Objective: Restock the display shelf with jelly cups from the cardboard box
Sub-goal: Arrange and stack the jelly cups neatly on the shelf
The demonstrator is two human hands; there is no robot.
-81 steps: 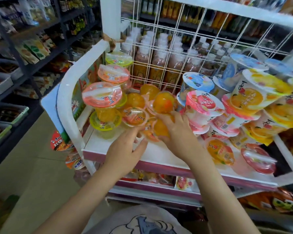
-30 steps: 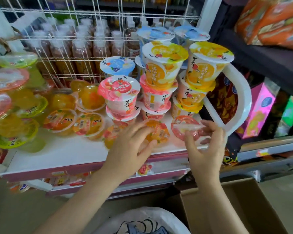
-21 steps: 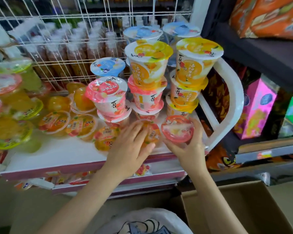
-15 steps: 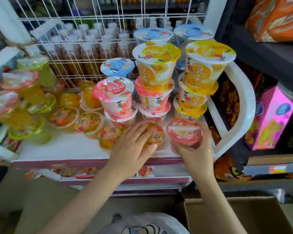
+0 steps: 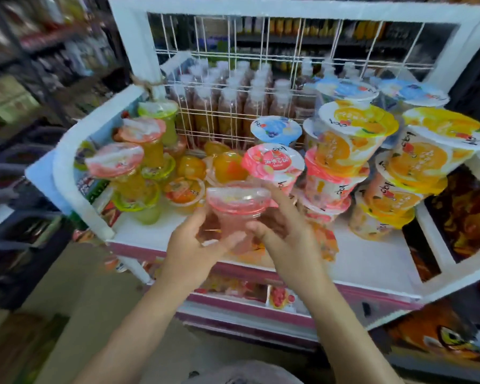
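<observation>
Both hands hold one pink-lidded jelly cup just above the front of the white display shelf: the left hand curls round its clear base, the right hand grips its right side. Stacked green and pink cups stand close on the left and tall orange cups on the right. Bare shelf shows along the front edge at the right.

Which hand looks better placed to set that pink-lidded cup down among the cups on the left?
Probably the left hand: it grips the pink-lidded cup on the side nearer those cups.
</observation>
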